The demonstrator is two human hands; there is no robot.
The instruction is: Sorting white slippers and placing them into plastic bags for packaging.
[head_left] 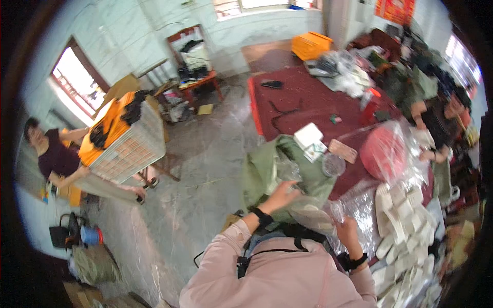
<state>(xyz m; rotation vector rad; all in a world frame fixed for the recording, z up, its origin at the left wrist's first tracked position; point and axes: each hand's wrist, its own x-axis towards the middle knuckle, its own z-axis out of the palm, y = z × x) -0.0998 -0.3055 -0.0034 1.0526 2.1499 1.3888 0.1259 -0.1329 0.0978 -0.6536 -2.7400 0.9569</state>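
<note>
My left hand [282, 197] hovers over a green cloth or sack [257, 172] draped at the table's near edge. Its fingers are stretched out and somewhat blurred, with nothing plainly in them. Closed fingers of my right hand [348, 232] pinch a piece of clear plastic film [337, 210]. Between both hands lies a pale, flat, sole-shaped piece [313, 218], partly under clear plastic; which hand, if any, touches it I cannot tell. Just beyond are a round clear tub [333, 165], a pink phone-shaped object [343, 151] and a white box [308, 135].
Many pale sole-shaped pieces [400, 220] lie heaped to my right. A pink bundle in clear plastic [382, 153] sits on the dark red table [292, 102]. One person [441, 123] works at the right; another [56, 154] holds a large crate [131, 151] at the left.
</note>
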